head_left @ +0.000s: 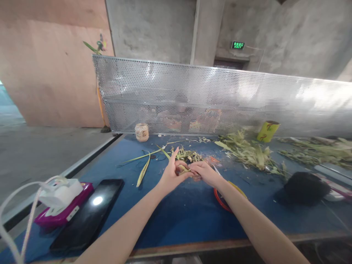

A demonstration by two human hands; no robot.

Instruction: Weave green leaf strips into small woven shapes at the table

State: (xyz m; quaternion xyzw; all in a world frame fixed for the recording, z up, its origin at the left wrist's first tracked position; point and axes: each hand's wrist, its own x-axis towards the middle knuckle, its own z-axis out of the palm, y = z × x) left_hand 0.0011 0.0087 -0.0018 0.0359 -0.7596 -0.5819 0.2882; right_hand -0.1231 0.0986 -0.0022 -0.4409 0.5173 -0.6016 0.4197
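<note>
Both hands meet over the middle of the blue table. My left hand (pixel 173 173) is curled round a yellowish-green leaf strip (pixel 164 151), whose long end sticks out up and to the left. My right hand (pixel 202 172) has its fingertips pinched on the same strip, close to the left thumb. What lies inside the fingers is partly hidden. Just behind the hands is a heap of small dried plant bits (pixel 189 155). Another loose leaf strip (pixel 143 171) lies to the left. Under my right forearm a red-rimmed bowl (pixel 220 201) is partly covered.
A black phone (pixel 88 216) and a purple power strip (pixel 66 212) with a white plug lie at left. Leafy stalks (pixel 247 148), a yellow can (pixel 268 131) and a dark fuzzy object (pixel 306 187) are at right. A jar (pixel 142 132) stands before the perforated metal screen (pixel 165 88).
</note>
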